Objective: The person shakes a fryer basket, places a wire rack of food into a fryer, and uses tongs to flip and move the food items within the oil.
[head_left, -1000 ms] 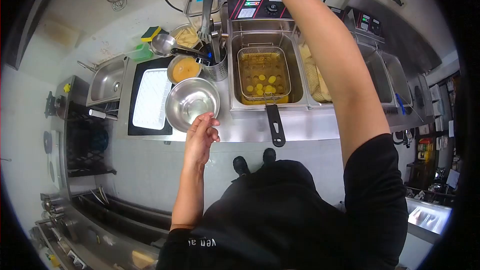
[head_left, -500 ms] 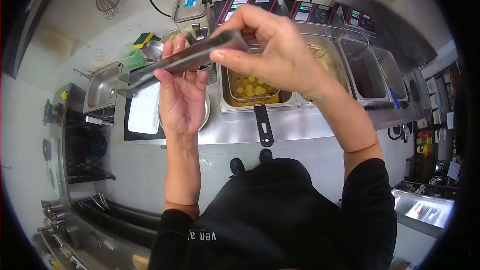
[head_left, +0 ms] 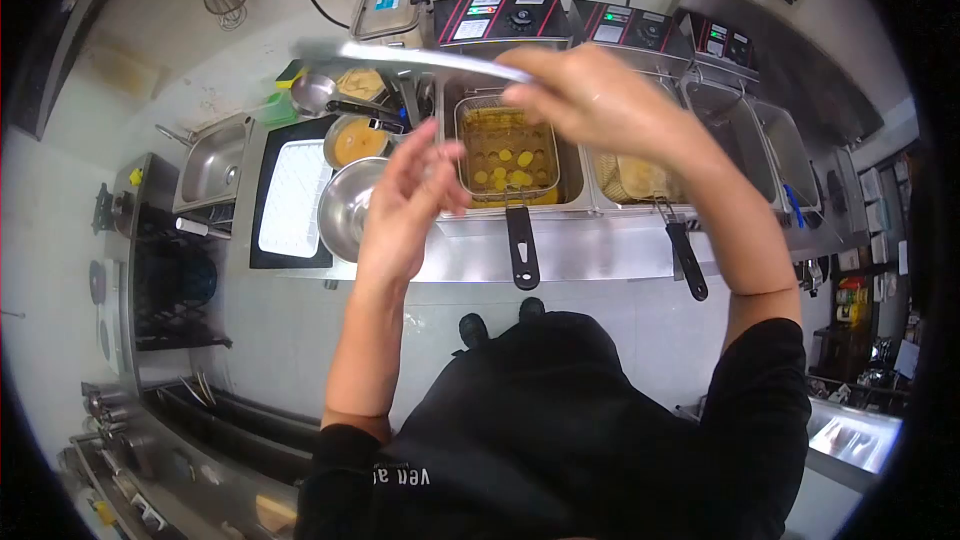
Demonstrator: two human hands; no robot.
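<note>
Tongs (head_left: 430, 58), blurred, aloft behind the fryer basket (head_left: 509, 194); one end pinched in right hand (head_left: 590, 95), fingers closed. Left hand (head_left: 408, 200) half open, fingers loosely curled, grasping nothing, near metal bowl (head_left: 345, 210). Yellow slices (head_left: 525, 158) inside basket.

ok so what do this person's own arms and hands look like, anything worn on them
The left hand and right hand are bare, with no gloves, and no watch shows at either wrist. The forearms are uncovered. The left sleeve and right sleeve are plain black and short.
</note>
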